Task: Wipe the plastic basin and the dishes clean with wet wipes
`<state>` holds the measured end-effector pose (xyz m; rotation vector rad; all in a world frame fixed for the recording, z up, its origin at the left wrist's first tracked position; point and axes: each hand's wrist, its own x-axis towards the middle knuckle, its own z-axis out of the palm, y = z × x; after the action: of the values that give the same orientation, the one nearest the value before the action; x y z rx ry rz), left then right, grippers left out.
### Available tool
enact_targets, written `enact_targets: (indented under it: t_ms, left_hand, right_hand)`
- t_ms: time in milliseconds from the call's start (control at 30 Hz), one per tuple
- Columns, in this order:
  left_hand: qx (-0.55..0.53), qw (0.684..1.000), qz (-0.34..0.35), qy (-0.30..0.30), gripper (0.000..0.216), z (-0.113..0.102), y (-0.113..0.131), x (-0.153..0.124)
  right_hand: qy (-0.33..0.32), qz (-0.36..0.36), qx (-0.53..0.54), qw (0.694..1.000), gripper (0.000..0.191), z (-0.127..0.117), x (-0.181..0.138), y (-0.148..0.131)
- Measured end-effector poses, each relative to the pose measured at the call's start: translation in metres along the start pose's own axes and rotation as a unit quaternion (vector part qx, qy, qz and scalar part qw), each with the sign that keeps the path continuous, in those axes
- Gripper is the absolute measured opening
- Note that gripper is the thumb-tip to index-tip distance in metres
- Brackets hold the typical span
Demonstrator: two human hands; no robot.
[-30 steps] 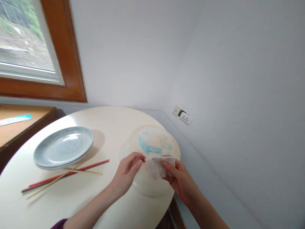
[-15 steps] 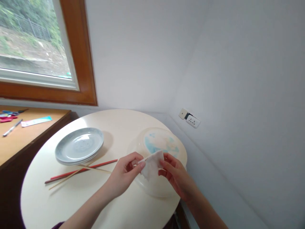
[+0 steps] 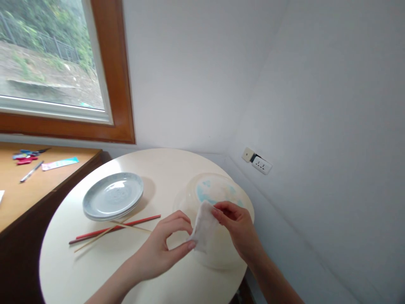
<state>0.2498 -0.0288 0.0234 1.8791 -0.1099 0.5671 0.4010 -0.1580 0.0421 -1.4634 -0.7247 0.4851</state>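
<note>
A small white cloth [image 3: 206,230], which may be a tissue, hangs between my two hands. My right hand [image 3: 236,223] pinches its upper right corner between thumb and fingers. At the cloth's left edge, my left hand [image 3: 172,242] grips it with the thumb and fingertips, the rest of the hand curved wide. Right behind and below the cloth is a translucent plastic basin [image 3: 190,196] with a light blue pattern on its round base. The cloth and my right hand hide part of the basin.
Stacked grey-blue plates [image 3: 114,196] stand on the round cream table [image 3: 164,162]. Red, brown and pale chopsticks [image 3: 136,222] lie crossed in front of them. A wooden desk [image 3: 19,202] at left holds a pen [image 3: 31,172] and scissors [image 3: 27,159]. A socket [image 3: 262,165] is on the right wall.
The cloth has opened out and now hangs longer and more upright. My left hand has moved down and opened wider around its edge. The whole view has shifted slightly.
</note>
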Motion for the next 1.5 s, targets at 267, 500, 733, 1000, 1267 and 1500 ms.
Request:
enact_targets:
  t_ms: [267, 500, 733, 1000, 1267, 1500]
  left_hand:
    - [-0.299, 0.946, -0.088, 0.092, 0.035, -0.001, -0.014, 0.013]
    - [-0.536, 0.826, -0.171, 0.035, 0.027, 0.010, -0.004, 0.022]
    - [-0.462, 0.865, -0.180, 0.078, 0.020, 0.006, -0.003, 0.016]
    - [-0.235, 0.945, -0.149, 0.174, 0.017, 0.012, -0.002, 0.019]
    - [0.137, 0.915, 0.159, 0.346, 0.026, 0.047, -0.005, 0.015]
    - [0.198, 0.893, 0.210, 0.347, 0.037, 0.057, -0.008, 0.015]
  right_hand:
    - [-0.190, 0.062, 0.142, 0.969, 0.029, 0.002, 0.002, -0.033]
    - [-0.170, 0.082, 0.049, 0.981, 0.029, 0.006, 0.011, -0.037]
    - [-0.204, 0.102, 0.052, 0.972, 0.046, 0.003, 0.016, -0.023]
    - [-0.099, 0.004, -0.136, 0.986, 0.028, 0.007, 0.015, -0.019]
    - [0.013, -0.097, -0.017, 0.995, 0.020, 0.031, 0.002, -0.003]
    - [-0.004, -0.052, 0.196, 0.979, 0.020, 0.037, -0.019, 0.021]
